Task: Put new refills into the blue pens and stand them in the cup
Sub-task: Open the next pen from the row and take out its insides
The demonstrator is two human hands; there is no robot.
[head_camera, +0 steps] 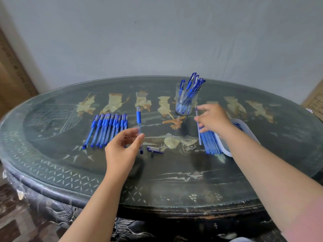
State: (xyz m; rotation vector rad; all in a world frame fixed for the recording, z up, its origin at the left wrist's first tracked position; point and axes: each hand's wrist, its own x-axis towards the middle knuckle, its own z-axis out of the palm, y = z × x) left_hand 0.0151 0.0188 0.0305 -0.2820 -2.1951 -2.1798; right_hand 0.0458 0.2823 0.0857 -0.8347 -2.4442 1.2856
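toward the left edge of the tabletop (52, 165) a row of blue pens (106, 131) lies flat, side by side, tips to the near edge. next, the left hand (122, 151) pinches a pen barrel (139, 127) between thumb and fingers at its lower clear part, the other fingers half curled; the barrel stands nearly upright. it looks light and stiff, smooth plastic that may slip, so the rubber grip is, i think, the better place to hold. a small cap (154, 149) lies just beside, near the middle. the cup (186, 100), toward the far edge, holds finished pens and looks like glass, so gently there. the right hand (212, 119) closes on one thin refill (198, 126) above the bundle of refills (210, 144); it is thin and probably bends, so hold near the tip. a white tray (244, 130) lies toward the right edge.
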